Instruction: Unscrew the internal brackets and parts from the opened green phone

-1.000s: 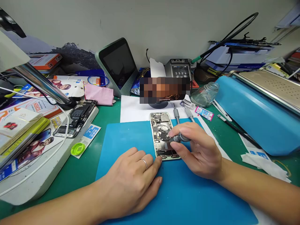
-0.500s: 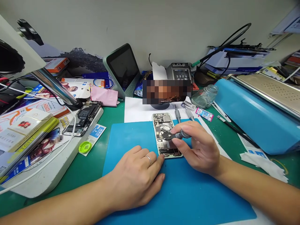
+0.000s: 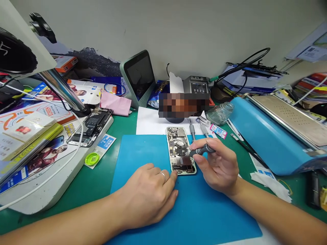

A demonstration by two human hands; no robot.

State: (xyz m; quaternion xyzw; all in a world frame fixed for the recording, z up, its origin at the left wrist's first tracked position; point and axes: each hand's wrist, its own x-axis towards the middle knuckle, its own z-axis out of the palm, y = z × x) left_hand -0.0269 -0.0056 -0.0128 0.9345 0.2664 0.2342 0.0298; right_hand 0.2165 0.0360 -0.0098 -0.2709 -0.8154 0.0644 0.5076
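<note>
An opened smartphone (image 3: 181, 151) lies on the blue mat (image 3: 143, 149) with its inner boards, round coil and screws showing. My left hand (image 3: 150, 194), a ring on one finger, rests on the mat with its fingers curled together. Its index fingertip presses on the phone's lower left corner. A grey screwdriver (image 3: 204, 149) is pinched between the thumb and fingers of my right hand (image 3: 219, 166). The driver leans over the phone's right side, its tip near the middle; whether the tip touches a screw is too small to tell. Beyond the phone lie two more grey screwdrivers (image 3: 192, 129).
To the left, another opened phone (image 3: 92, 127) lies on a white stand base beside a green cap (image 3: 92, 159). A glass jar (image 3: 221, 113) and a blue machine (image 3: 265, 136) stand right. Behind are a tablet-like screen (image 3: 139, 76) and a soldering station (image 3: 196, 85).
My right hand has tilted the screwdriver flatter and drawn it slightly to the right over the phone. The left hand stays at the phone's corner. The whole view has shifted slightly.
</note>
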